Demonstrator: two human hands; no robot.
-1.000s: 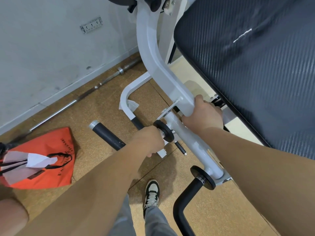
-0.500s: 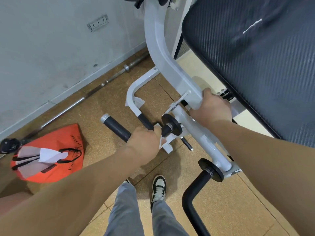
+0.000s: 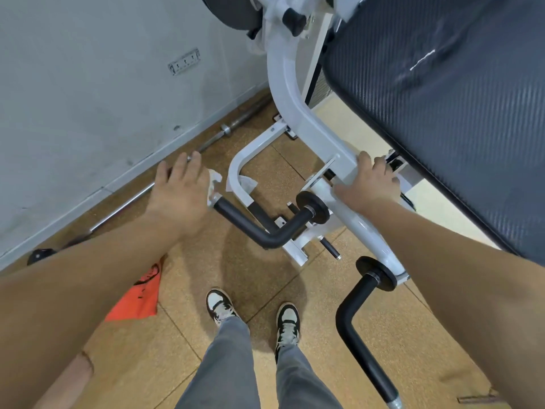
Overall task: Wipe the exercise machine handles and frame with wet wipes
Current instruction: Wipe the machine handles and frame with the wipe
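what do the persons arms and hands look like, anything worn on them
Both arms are bare as far up as the view shows, with no sleeve in sight. The left hand and right hand wear no gloves, and no watch, band or ring shows on either.

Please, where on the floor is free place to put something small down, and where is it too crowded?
Free: the bare floor between the bent upper handle and the shoes; also the floor right of the lower handle. Crowded: around the pivot, where the right hand grips the white frame arm.
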